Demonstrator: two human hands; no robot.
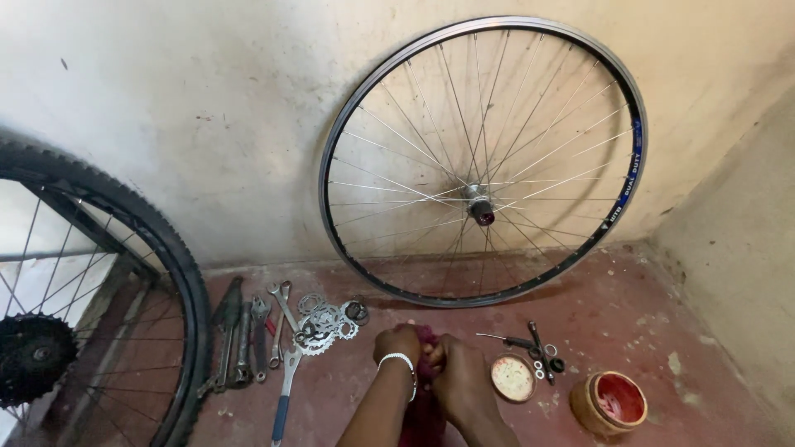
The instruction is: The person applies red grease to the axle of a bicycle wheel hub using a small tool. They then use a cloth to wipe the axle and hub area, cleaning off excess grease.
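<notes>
On the red floor, left hand (398,341) and right hand (456,372) — grips pinching a maroon rag (425,414), long axis toward the viewer.

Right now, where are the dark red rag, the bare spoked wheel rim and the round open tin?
dark red rag (424,414), head view, lower fold.
bare spoked wheel rim (483,206), head view, hub.
round open tin (513,379), head view, pale inside.

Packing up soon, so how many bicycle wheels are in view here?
2. A bare spoked wheel leans upright against the wall at centre. A tyred wheel with a cassette stands at the left edge, partly cut off. Others may be out of frame.
</notes>
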